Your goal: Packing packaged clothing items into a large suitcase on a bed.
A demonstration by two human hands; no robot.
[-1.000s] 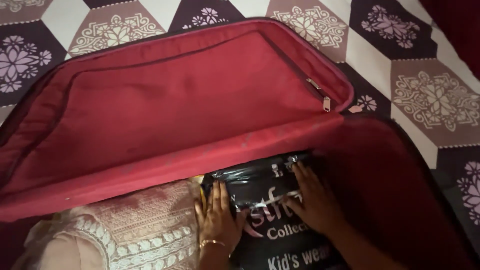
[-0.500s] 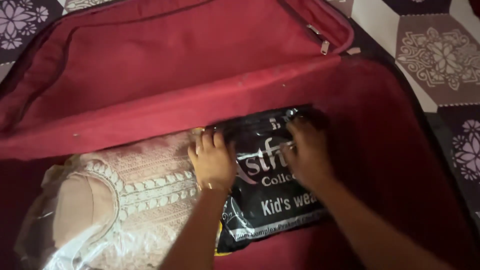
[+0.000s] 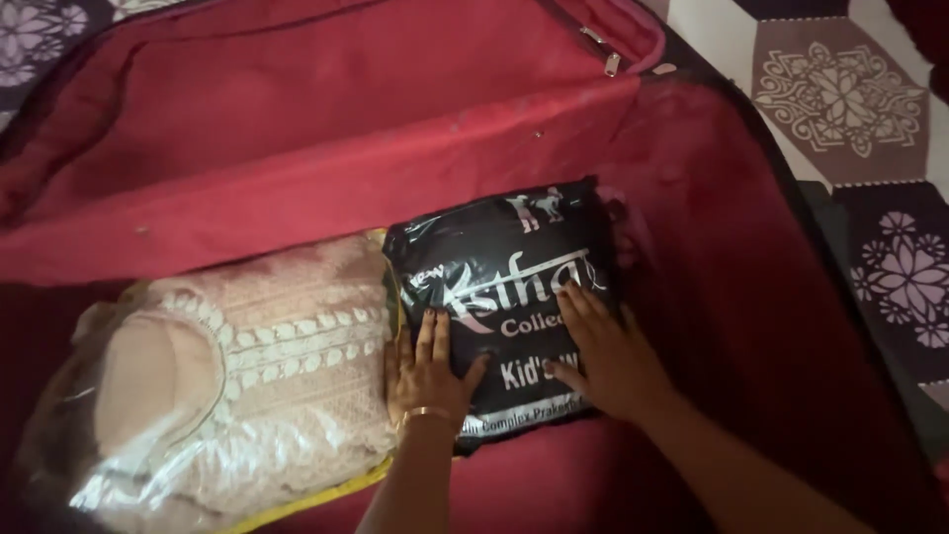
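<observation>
Both hands lie flat and open on the black plastic packet (image 3: 504,287), left hand (image 3: 427,376) at its edge, right hand (image 3: 603,351) on top, gripping nothing, probably pressing it down. It sits inside the red suitcase (image 3: 751,297), touching the wrapped beige embroidered garment (image 3: 247,376).

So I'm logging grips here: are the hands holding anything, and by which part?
Nothing is gripped. Both the left hand and right hand lie flat, palms down, on the lower front of the black packet in the red suitcase.
</observation>
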